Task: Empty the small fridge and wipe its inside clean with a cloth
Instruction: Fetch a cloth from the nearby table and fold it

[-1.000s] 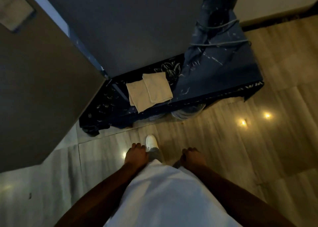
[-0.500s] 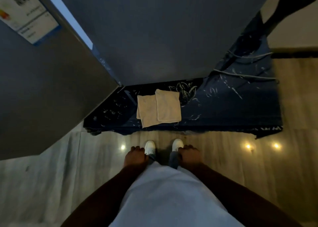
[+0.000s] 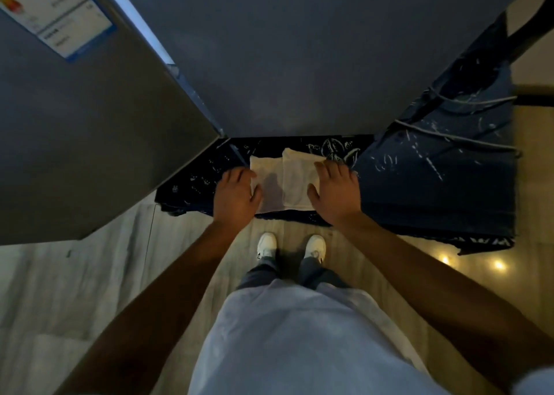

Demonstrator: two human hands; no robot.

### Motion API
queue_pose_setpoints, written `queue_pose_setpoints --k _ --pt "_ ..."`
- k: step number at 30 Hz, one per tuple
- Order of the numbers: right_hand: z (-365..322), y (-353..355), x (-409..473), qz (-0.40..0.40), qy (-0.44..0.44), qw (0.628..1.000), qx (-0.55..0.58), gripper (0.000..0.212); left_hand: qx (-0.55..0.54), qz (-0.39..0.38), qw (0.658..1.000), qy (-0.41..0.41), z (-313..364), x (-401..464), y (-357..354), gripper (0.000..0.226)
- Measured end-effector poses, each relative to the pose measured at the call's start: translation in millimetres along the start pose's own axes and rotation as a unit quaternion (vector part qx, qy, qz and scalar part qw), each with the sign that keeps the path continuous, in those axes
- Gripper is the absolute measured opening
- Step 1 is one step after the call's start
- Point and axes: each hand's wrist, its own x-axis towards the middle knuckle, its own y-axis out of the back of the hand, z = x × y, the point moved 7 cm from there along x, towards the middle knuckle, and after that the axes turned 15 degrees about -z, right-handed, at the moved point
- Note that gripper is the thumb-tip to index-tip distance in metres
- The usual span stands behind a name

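I look straight down the fridge [image 3: 299,50], the largest thing in view. Its grey front fills the top centre. The door [image 3: 90,130] stands swung out to my left, label uppermost, so the inside should be reachable. From this angle the inside is hidden, and I cannot tell whether it is emptied.

Below the fridge front, a dark patterned fabric [image 3: 195,181] covers a low surface at floor level. It appears to serve as a clean resting place for the wiping material.

The cloth [image 3: 287,181] lies folded on that fabric, just in front of the fridge and directly ahead of my shoes [image 3: 266,244]. It is pale, flat and two layers overlap.

My left hand [image 3: 235,193] is open, palm down, fingers reaching the cloth's left edge. My right hand [image 3: 335,190] is open, fingers spread over the right edge. Neither grips anything. I judge this placement frames the cloth for a two-sided pickup before wiping.
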Motion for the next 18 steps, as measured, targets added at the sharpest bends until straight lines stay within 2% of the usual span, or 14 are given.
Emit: queue_pose_setpoints --k 3,7,10,13,18 --pt "-1.1 -4.2 29.7 -0.075 -0.009 0.997 -0.014 0.069 0.052 -0.061 0.997 -0.012 5.8 38.1 -8.2 0.049" --pt "-0.3 -15.7 46.1 -0.124 -0.015 0.991 -0.043 0.071 0.08 -0.141 0.987 0.001 6.7 68.9 -23.5 0.06" --pt "-0.9 -11.6 48.1 -0.114 -0.022 0.991 -0.067 0.062 0.118 -0.141 0.983 0.019 5.1 73.1 -25.1 0.055" --pt "-4.6 -3.9 47.9 -0.098 -0.037 0.992 -0.068 0.055 0.111 -0.132 0.985 0.027 -3.3 72.8 -24.9 0.044" --pt "-1.8 0.2 50.9 -0.135 -0.075 0.987 -0.03 0.048 0.05 -0.147 0.987 -0.029 -11.4 76.0 -10.5 0.029"
